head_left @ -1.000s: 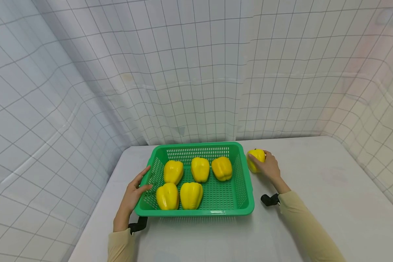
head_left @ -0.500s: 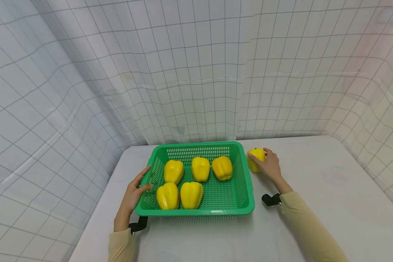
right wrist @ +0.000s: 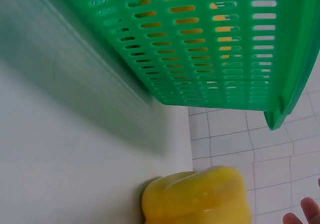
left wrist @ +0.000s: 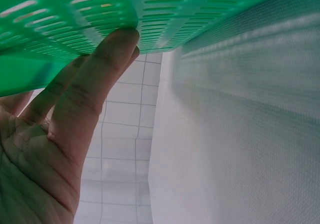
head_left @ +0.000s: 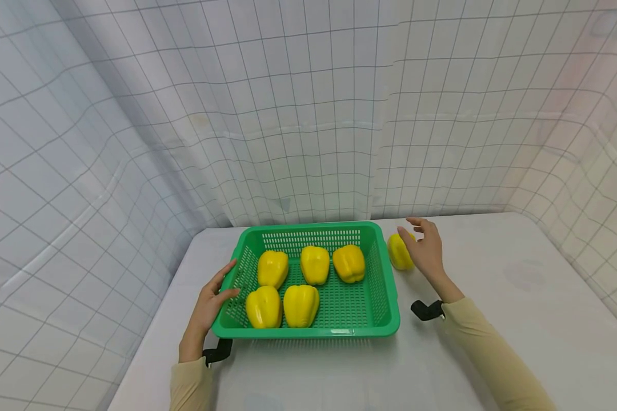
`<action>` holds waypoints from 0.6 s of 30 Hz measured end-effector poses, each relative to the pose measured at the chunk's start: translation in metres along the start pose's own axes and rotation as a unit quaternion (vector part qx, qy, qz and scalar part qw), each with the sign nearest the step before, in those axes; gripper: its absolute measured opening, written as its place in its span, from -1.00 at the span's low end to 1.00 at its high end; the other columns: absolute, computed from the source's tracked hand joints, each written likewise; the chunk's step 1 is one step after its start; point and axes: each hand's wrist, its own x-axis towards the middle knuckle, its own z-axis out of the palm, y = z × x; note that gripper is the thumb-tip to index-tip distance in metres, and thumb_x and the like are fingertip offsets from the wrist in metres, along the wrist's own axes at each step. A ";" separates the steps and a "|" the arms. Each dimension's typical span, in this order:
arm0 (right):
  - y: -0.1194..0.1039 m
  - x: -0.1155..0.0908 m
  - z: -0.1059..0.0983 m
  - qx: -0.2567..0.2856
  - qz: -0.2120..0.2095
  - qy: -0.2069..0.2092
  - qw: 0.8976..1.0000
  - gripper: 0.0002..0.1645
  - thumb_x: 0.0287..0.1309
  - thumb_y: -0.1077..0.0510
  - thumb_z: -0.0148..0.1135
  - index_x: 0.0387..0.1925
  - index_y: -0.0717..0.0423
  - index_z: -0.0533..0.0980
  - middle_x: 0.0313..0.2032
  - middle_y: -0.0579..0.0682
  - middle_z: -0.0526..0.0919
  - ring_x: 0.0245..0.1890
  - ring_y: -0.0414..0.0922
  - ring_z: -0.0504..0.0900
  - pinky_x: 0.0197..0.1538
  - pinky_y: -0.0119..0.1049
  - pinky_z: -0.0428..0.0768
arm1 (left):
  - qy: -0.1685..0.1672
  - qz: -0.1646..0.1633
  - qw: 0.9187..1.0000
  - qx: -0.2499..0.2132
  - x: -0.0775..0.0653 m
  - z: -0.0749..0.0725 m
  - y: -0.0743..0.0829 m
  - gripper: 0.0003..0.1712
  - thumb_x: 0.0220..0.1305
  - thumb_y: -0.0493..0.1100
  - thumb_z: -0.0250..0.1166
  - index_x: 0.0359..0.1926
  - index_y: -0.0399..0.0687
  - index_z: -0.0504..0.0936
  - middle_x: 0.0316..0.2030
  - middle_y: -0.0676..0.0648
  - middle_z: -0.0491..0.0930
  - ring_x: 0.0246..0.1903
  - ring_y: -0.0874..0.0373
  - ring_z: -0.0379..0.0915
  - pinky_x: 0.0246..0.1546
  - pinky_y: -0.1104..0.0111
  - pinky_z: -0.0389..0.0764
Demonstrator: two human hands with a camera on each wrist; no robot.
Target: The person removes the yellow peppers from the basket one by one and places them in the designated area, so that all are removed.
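Note:
A green slotted plastic basket (head_left: 308, 333) holds several yellow bell peppers, one of them at the front left (head_left: 264, 307). My left hand (head_left: 205, 308) holds the basket's left rim; the thumb lies over the rim, and in the left wrist view the fingers (left wrist: 95, 79) touch the slotted outer wall. Another yellow bell pepper (head_left: 399, 254) stands on the table just outside the basket's right side. My right hand (head_left: 425, 248) is beside and above that pepper, thumb and fingers spread around nothing. In the right wrist view, fingertips (right wrist: 311, 211) show apart from the pepper (right wrist: 197, 196).
A white-covered table (head_left: 514, 285) extends under and to the right of the basket. White grid-patterned curtains (head_left: 308, 114) enclose the back and both sides. Black wrist-camera mounts (head_left: 425, 310) stick out below the hands.
My right hand has let go of the yellow bell pepper outside the basket and moved slightly up and right. The left hand and basket stay where they were.

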 end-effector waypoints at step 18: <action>-0.054 0.001 -0.001 0.033 -0.095 -0.025 0.995 -0.69 0.23 0.09 0.22 -0.10 0.24 0.56 -0.11 0.10 0.56 -0.23 -0.01 0.54 -0.27 -0.24 0.42 | 0.002 0.000 1.000 0.003 0.001 0.000 -0.003 -0.26 0.31 -0.25 0.18 0.45 0.12 0.15 0.38 -0.18 0.12 0.10 -0.13 0.30 -0.13 0.38 0.49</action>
